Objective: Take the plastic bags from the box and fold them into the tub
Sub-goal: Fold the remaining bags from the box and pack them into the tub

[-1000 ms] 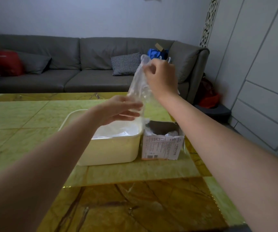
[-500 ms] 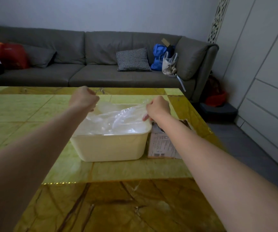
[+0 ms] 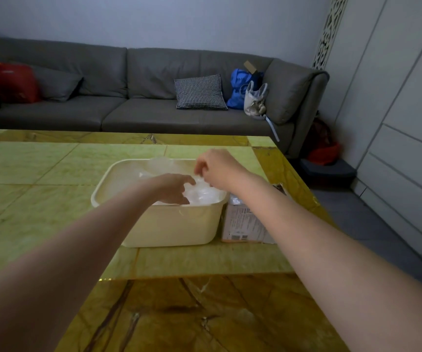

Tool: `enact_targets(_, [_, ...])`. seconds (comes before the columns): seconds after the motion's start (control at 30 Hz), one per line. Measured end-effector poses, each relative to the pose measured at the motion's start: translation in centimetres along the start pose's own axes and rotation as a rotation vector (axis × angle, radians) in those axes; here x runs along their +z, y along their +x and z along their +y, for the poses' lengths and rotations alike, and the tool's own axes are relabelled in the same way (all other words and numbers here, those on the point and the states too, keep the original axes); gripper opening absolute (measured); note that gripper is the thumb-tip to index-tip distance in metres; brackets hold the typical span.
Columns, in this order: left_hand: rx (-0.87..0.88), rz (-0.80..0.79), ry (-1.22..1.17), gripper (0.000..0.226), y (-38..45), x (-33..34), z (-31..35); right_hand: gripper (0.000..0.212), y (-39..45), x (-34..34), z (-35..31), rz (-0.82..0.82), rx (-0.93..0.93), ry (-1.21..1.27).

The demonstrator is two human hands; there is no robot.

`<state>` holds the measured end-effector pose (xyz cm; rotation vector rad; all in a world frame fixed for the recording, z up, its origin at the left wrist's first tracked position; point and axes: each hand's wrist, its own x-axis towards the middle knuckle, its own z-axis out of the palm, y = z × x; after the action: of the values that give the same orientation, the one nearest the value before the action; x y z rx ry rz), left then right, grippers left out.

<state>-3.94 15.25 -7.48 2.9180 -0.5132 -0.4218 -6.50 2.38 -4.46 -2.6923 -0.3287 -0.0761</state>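
The left hand lies down inside the tub, fingers curled round the clear plastic bags heaped there; the right hand hovers just above the pile, fingertips pinched together, though whether they hold film I cannot tell. Several bags seem already packed in. The box sits touching the tub's right side with more white plastic showing at its top, so work remains. Its printed label is too blurred to read.
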Motion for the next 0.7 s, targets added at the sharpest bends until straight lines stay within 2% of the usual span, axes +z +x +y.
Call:
enact_targets(0.07, [0.006, 0.05, -0.106, 0.057, -0.3, -0.3, -0.1, 0.028, 0.0, 1.2, -0.4, -0.227, 0.023, -0.161])
enact_targets(0.13, [0.004, 0.095, -0.294, 0.053, -0.8, -0.8, -0.1, 0.029, 0.2, 2.5, -0.4, -0.279, 0.025, -0.206])
enact_targets(0.2, [0.013, 0.049, -0.485, 0.051, -1.7, -1.4, 0.0, 0.026, 0.0, 2.6, 0.0, -0.167, 0.01, -0.118])
enact_targets(0.27, [0.016, -0.134, -0.624, 0.052, -2.6, -2.0, 0.0, 0.022, 0.0, 1.9, 0.7, 0.014, 0.014, -0.116])
enact_targets(0.3, [0.021, -0.235, -0.622, 0.052, -2.9, -2.1, 0.2, 0.022, 0.1, 1.4, 1.3, 0.098, 0.024, -0.132])
enact_targets(0.33, [0.042, -0.305, -0.55, 0.053, -3.2, -2.0, 0.7, 0.022, 0.1, 0.9, 1.9, 0.163, 0.046, -0.137])
enact_targets(0.4, [0.076, -0.319, -0.306, 0.057, -3.1, -1.4, 2.0, 0.018, -0.4, -0.1, 2.7, 0.191, 0.092, -0.14])
enact_targets(0.53, [0.109, -0.169, -0.023, 0.054, -2.0, -0.2, 4.4, 0.025, -2.1, -1.1, 4.1, -0.089, 0.201, -0.107])
enact_targets(0.6, [0.133, -0.158, 0.043, 0.05, -1.4, 0.0, 5.2, 0.019, -2.8, -1.4, 5.3, -0.215, 0.254, -0.063])
enact_targets(0.7, [0.181, -0.161, 0.078, 0.046, -1.0, 0.2, 6.2, 0.016, -3.6, -1.9, 6.4, -0.258, 0.272, -0.078])
